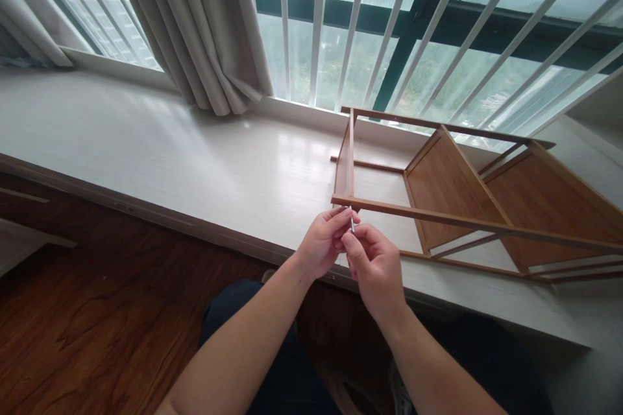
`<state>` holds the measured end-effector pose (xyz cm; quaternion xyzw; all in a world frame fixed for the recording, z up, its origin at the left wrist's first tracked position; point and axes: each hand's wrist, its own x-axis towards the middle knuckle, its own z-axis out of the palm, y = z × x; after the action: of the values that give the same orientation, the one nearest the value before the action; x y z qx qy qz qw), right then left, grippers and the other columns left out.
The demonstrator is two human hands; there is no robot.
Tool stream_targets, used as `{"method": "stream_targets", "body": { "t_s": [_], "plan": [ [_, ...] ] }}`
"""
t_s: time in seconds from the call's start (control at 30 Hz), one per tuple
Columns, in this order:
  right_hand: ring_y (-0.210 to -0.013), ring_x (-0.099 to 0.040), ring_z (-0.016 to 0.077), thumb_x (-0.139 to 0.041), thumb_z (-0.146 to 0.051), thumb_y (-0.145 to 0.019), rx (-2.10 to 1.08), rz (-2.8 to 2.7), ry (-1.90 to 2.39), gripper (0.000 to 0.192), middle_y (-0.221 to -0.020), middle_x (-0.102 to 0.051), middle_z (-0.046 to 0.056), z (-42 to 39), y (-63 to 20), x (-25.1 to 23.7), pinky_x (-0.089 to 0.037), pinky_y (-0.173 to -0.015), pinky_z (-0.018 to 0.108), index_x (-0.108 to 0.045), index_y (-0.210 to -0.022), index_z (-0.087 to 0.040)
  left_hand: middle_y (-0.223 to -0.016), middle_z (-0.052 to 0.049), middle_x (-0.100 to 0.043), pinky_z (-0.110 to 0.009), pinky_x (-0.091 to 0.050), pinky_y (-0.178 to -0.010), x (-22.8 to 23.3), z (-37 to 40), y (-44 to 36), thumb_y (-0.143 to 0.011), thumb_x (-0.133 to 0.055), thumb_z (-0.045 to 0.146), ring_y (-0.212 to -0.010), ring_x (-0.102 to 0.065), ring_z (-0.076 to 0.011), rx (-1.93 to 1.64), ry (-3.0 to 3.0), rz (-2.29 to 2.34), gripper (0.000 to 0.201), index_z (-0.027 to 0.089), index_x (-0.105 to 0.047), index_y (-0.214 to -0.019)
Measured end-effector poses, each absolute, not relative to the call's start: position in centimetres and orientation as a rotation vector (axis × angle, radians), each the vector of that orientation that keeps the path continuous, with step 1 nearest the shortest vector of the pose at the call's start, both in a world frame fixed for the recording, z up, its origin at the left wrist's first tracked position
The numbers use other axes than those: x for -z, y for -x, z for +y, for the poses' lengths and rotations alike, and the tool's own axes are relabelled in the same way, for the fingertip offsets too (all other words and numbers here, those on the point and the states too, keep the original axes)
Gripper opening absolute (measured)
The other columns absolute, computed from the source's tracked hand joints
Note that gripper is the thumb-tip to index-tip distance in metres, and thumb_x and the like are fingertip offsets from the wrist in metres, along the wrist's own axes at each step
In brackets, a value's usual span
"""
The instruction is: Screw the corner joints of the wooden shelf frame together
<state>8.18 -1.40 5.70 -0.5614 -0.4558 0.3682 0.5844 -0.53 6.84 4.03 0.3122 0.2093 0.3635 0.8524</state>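
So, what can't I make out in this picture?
All in the head view:
- Slim metal piece: too small to identify; the left hand and right hand crowd its ends.
- Whether it enters the wooden frame: too small to tell.
- The frame's far end: cut off by the right edge.
- Scenery beyond the window bars: hazy, no fine detail.
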Motion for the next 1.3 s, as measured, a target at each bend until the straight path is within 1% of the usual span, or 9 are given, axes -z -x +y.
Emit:
{"method": "stream_targets", "body": {
  "t_s": [0.2,0.47,0.6,0.7,0.8,0.93,1.03,1.13,1.3],
  "plan": [
    [-0.056,-0.050,0.0147,-0.063,-0.041,-0.092,-0.613,-1.237,1.444,0.023,-0.060,-0.055,-0.002,-1.3,-8.3,-5.9,-0.039,-0.055,0.026,-0.065,-0.083,-0.019,-0.058,0.004,-0.048,-0.019,-0.039,-0.052,-3.8,6.9,0.6,-0.080,-0.077,0.039,-0.052,-0.049,-0.0077,-0.760,-0.624,0.426,0.027,0.014,-0.068,-0.078],
    [-0.048,-0.043,0.0124,-0.063,-0.040,-0.090,-0.331,-1.382,1.601,0.025,-0.053,-0.049,-0.005,-1.0,-8.4,-6.4,-0.034,-0.052,0.025,-0.061,-0.074,-0.022,-0.060,0.003,-0.051,-0.020,-0.040,-0.052,-3.7,7.0,0.5,-0.078,-0.079,0.039,-0.053,-0.052,-0.0091,-0.731,-0.558,0.405,0.027,0.014,-0.067,-0.079],
    [-0.046,-0.041,0.0113,-0.065,-0.041,-0.089,-0.287,-1.396,1.623,0.030,-0.051,-0.046,-0.006,-0.8,-8.3,-6.9,-0.032,-0.052,0.025,-0.055,-0.068,-0.022,-0.058,0.003,-0.052,-0.020,-0.040,-0.050,-3.7,7.0,0.4,-0.078,-0.079,0.039,-0.051,-0.052,-0.0089,-0.752,-0.560,0.426,0.028,0.014,-0.067,-0.079],
    [-0.047,-0.042,0.0118,-0.063,-0.040,-0.090,-0.309,-1.386,1.629,0.029,-0.052,-0.048,-0.005,-0.7,-8.3,-7.0,-0.033,-0.053,0.026,-0.057,-0.068,-0.021,-0.056,0.003,-0.051,-0.019,-0.039,-0.049,-3.7,7.1,0.4,-0.080,-0.077,0.038,-0.050,-0.050,-0.0079,-0.758,-0.561,0.419,0.027,0.013,-0.068,-0.078],
    [-0.051,-0.047,0.0136,-0.056,-0.037,-0.093,-0.419,-1.343,1.570,0.028,-0.054,-0.051,-0.003,-0.7,-8.3,-6.8,-0.037,-0.055,0.027,-0.062,-0.070,-0.021,-0.050,0.006,-0.044,-0.017,-0.035,-0.044,-3.8,7.0,0.4,-0.080,-0.078,0.038,-0.044,-0.044,-0.0055,-0.770,-0.581,0.421,0.028,0.012,-0.067,-0.077],
    [-0.042,-0.041,0.0122,-0.048,-0.038,-0.097,-0.874,-1.062,1.293,0.031,-0.048,-0.047,-0.005,-0.7,-7.9,-6.2,-0.035,-0.044,0.024,-0.062,-0.075,-0.020,-0.042,0.009,-0.038,-0.018,-0.033,-0.035,-3.9,6.9,0.4,-0.080,-0.075,0.045,-0.033,-0.040,-0.0072,-0.748,-0.627,0.427,0.032,0.014,-0.066,-0.078],
    [-0.036,-0.036,0.0106,-0.049,-0.040,-0.094,-1.235,-0.769,1.037,0.029,-0.044,-0.045,-0.006,-0.6,-7.5,-6.2,-0.028,-0.037,0.022,-0.060,-0.078,-0.020,-0.040,0.009,-0.042,-0.019,-0.035,-0.033,-4.0,6.8,0.4,-0.078,-0.076,0.047,-0.030,-0.047,-0.0104,-0.718,-0.630,0.452,0.035,0.015,-0.065,-0.079],
    [-0.034,-0.031,0.0098,-0.051,-0.040,-0.091,-1.496,-0.608,0.843,0.024,-0.044,-0.041,-0.007,-0.5,-7.4,-6.5,-0.025,-0.036,0.021,-0.057,-0.078,-0.020,-0.042,0.007,-0.049,-0.017,-0.037,-0.036,-4.2,6.8,0.5,-0.076,-0.080,0.044,-0.033,-0.051,-0.0093,-0.747,-0.607,0.477,0.034,0.013,-0.065,-0.076],
    [-0.034,-0.030,0.0090,-0.052,-0.041,-0.092,-1.603,-0.516,0.742,0.025,-0.044,-0.041,-0.007,-0.6,-7.5,-6.8,-0.024,-0.036,0.020,-0.058,-0.080,-0.020,-0.043,0.006,-0.051,-0.016,-0.039,-0.039,-4.6,6.8,0.5,-0.074,-0.082,0.041,-0.035,-0.051,-0.0080,-0.749,-0.591,0.470,0.032,0.013,-0.065,-0.074]
  ]
}}
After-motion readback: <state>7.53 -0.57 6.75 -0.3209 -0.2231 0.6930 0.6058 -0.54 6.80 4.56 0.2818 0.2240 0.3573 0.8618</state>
